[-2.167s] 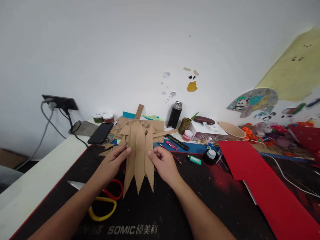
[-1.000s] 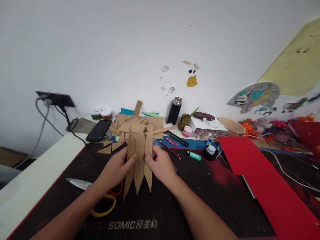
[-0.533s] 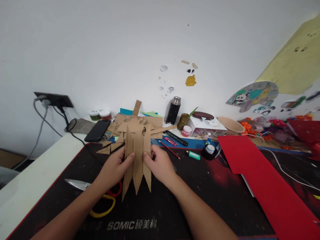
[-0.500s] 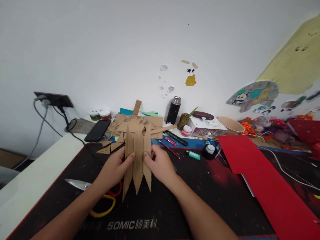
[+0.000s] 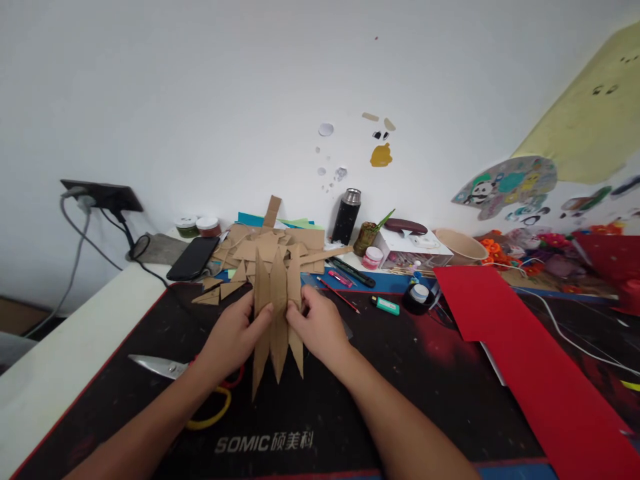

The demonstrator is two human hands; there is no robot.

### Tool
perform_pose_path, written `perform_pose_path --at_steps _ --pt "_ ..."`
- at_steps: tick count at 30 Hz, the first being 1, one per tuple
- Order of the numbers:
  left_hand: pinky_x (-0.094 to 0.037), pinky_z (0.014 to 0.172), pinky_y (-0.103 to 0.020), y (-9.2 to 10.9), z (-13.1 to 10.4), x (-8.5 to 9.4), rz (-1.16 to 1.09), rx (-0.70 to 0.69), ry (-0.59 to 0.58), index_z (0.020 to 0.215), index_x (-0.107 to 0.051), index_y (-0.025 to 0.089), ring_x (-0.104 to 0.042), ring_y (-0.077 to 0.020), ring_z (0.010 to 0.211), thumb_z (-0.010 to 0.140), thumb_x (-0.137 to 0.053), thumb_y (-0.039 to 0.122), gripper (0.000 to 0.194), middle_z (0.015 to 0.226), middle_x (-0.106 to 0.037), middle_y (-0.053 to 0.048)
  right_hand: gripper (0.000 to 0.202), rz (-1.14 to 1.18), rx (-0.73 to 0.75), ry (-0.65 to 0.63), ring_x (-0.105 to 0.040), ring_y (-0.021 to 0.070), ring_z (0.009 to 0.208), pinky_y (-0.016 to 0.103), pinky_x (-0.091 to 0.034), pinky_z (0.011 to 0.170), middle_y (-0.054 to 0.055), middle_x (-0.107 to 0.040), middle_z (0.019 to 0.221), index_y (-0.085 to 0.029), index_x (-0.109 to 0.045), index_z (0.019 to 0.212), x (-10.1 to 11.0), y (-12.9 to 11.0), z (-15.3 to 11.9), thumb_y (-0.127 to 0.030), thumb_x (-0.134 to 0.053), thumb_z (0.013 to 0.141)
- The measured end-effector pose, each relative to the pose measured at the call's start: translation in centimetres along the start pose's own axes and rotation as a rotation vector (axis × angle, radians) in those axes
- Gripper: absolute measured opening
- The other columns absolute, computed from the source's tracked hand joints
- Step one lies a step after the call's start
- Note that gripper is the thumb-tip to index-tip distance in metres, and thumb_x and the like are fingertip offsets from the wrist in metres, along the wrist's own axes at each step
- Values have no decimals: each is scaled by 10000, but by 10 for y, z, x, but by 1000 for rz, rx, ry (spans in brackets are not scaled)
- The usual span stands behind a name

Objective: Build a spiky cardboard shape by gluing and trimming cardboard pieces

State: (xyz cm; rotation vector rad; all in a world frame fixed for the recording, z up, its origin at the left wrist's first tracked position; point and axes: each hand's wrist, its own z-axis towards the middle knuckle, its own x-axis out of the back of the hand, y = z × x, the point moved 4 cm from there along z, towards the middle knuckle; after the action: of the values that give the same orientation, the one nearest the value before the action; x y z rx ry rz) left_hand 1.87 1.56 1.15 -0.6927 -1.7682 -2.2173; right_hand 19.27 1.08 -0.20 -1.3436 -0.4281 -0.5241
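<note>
Holding: three long pointed brown cardboard strips [image 5: 277, 313], upright over black desk mat [image 5: 400, 373]; left hand [image 5: 235, 337] & right hand [image 5: 317, 327] both pinching strips' sides. Yellow-handled scissors [image 5: 180, 380] left of strips, on mat.

Three long brown cardboard strips [image 5: 278, 313], pointed at both ends, side by side and overlapping, fanned slightly. Held upright-tilted above the black desk mat [image 5: 400, 400], lower tips toward its near edge, upper tips in front of the cardboard scrap pile [image 5: 270, 250].
</note>
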Motion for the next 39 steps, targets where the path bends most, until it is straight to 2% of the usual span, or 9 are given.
perform_pose_path --at_steps 9,14,20,25,33,39 --pt "-569 960 -421 6 -1 -2 19 1 16 1202 -696 179 -738 -367 1153 949 -536 543 470 1226 -810 -137 291 -22 8 31 -397 154 595 295 -224 585 -51 -430 634 -251 -383 737 1 -2 -2 -324 -619 890" --pt "-569 961 -395 10 -2 -4 49 -13 20 1211 -685 198 -748 -343 1135 954 -514 514 442 1219 -814 -111 281 -46 11 21 -409 160 599 302 -222 593 -46 -439 634 -252 -380 745 0 -2 -2 -304 -611 896" --pt "-573 940 -401 10 -3 -6 85 -24 25 1206 -689 180 -752 -342 1121 960 -504 490 437 1199 -818 -126 288 -114 21 36 -399 163 612 299 -216 595 -47 -420 638 -252 -370 758 -1 -3 -2 -295 -612 910" --pt "-588 927 -417 9 -3 -5 107 -44 58 1187 -699 175 -769 -337 1064 950 -497 474 432 1157 -827 -122 266 -139 20 26 -414 156 624 288 -216 605 -53 -428 645 -245 -386 772 0 -5 -3 -275 -602 925" --pt "-603 871 -370 8 -3 -6 114 -56 61 1156 -717 173 -778 -320 1051 955 -493 465 420 1151 -834 -116 227 -171 3 20 -431 161 645 287 -229 617 -49 -434 663 -244 -423 792 -1 -6 -4 -271 -600 931" --pt "-595 920 -385 5 -2 -8 116 -57 68 1189 -714 178 -772 -324 1088 954 -501 451 418 1172 -832 -109 184 -189 -18 16 -447 167 648 290 -237 623 -46 -447 666 -242 -471 816 -2 -6 -5 -274 -606 937"
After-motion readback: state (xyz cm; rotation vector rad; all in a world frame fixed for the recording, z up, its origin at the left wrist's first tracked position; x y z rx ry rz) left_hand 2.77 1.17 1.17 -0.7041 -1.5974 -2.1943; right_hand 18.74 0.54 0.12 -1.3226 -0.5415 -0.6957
